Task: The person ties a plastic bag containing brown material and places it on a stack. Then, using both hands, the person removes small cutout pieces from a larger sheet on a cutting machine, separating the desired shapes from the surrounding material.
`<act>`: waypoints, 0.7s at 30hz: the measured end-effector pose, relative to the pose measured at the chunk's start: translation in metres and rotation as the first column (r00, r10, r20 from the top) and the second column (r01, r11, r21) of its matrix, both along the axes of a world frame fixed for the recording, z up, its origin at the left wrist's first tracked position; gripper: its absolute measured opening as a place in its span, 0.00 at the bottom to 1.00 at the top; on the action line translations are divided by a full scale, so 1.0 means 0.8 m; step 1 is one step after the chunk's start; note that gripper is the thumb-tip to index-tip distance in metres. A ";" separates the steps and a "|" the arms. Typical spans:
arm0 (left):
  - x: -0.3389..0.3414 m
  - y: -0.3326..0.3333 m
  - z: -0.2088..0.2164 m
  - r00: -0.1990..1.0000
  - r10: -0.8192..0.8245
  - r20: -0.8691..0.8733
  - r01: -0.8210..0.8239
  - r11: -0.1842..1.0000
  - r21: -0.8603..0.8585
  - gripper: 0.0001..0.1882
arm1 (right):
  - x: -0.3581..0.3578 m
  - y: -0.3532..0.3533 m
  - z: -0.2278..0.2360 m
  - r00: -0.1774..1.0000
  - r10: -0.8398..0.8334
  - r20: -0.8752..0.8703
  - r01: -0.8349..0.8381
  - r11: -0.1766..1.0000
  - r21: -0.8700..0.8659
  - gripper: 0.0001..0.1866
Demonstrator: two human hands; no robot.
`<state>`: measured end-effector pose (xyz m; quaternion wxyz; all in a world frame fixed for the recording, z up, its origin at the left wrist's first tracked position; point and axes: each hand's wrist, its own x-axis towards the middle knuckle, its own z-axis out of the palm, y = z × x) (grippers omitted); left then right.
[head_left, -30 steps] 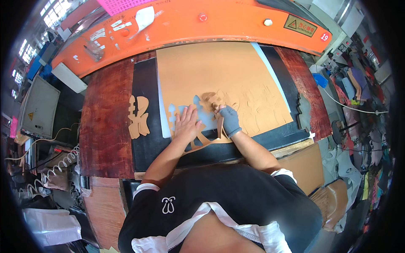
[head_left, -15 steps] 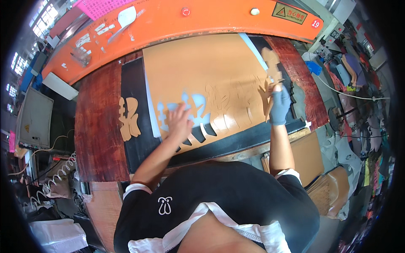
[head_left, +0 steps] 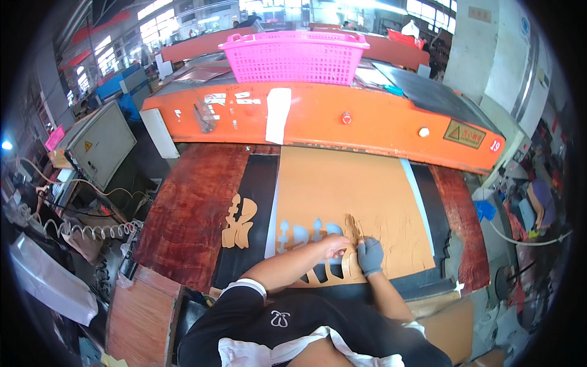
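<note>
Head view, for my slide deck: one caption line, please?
Bare left hand and grey-gloved right hand work cut pieces from a tan sheet before an orange machine.

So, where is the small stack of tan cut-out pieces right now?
In the head view, the stack of tan cut-out pieces lies left of the big tan sheet, on the black mat beside the red-brown board, apart from both hands.
</note>
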<state>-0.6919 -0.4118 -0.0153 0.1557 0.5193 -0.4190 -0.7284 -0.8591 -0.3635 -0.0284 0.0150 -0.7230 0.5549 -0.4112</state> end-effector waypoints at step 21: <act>-0.011 0.042 0.002 0.804 0.280 -0.525 -0.252 0.960 0.125 0.09 | -0.005 -0.007 0.014 0.972 0.126 0.200 -0.180 0.942 0.284 0.18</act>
